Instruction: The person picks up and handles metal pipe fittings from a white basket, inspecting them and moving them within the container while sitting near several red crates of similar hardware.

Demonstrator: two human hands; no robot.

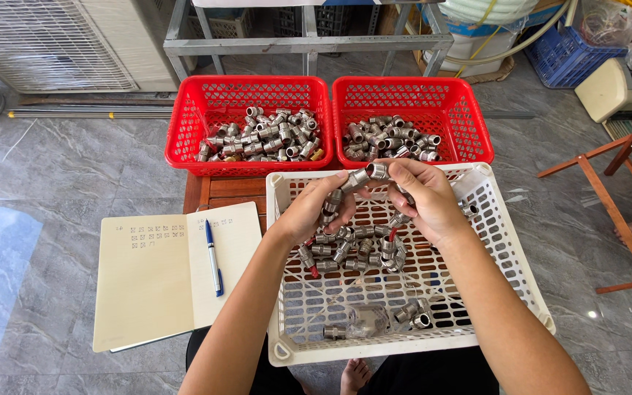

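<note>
Marble floor | white crate (508, 241) | both hands (314, 208) pinch fitting (369, 174) mid-crate

Silver threaded metal fitting (369, 174), short and tubular, held level between both hands above the white crate (505, 241)

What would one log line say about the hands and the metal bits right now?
left hand: holds fitting | right hand: holds fitting | fittings touch, above white crate | two red baskets behind, with fittings

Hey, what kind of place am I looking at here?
Probably a small workshop or parts-sorting area: red baskets and a white crate of metal pipe fittings, with a tally notebook alongside.
</note>
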